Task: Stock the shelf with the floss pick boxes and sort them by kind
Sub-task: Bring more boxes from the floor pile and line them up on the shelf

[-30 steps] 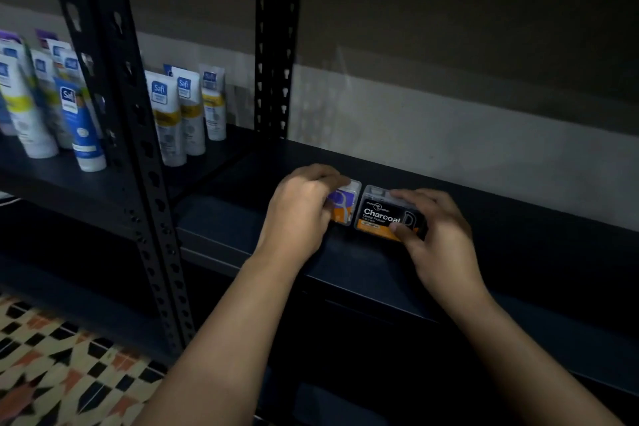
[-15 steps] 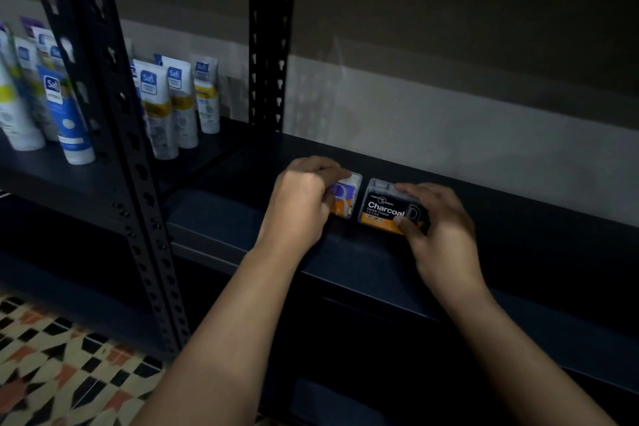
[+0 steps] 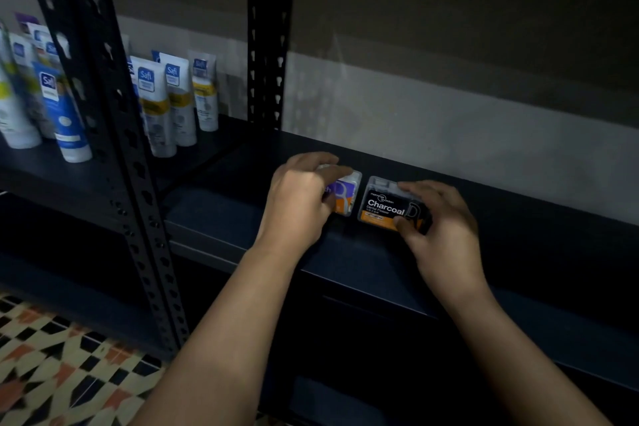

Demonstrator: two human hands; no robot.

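Two floss pick boxes stand side by side on the dark shelf [image 3: 345, 263]. On the left is a white box with a purple and orange label [image 3: 344, 194], mostly covered by my left hand [image 3: 301, 197], whose fingers curl over its top and front. To its right, with a small gap between them, stands a black and orange box marked Charcoal [image 3: 382, 207]. My right hand [image 3: 439, 228] grips that box, fingers on its top and thumb on its lower right front.
A black perforated upright [image 3: 114, 149] stands at the left front and another [image 3: 266, 45] at the back. Several white and blue cream tubes [image 3: 166, 97] stand on the neighbouring shelf to the left. Patterned floor tiles [image 3: 52, 373] show below. The shelf runs on to the right.
The two boxes now stand a little further apart. Both hands keep their hold; the view has shifted slightly.
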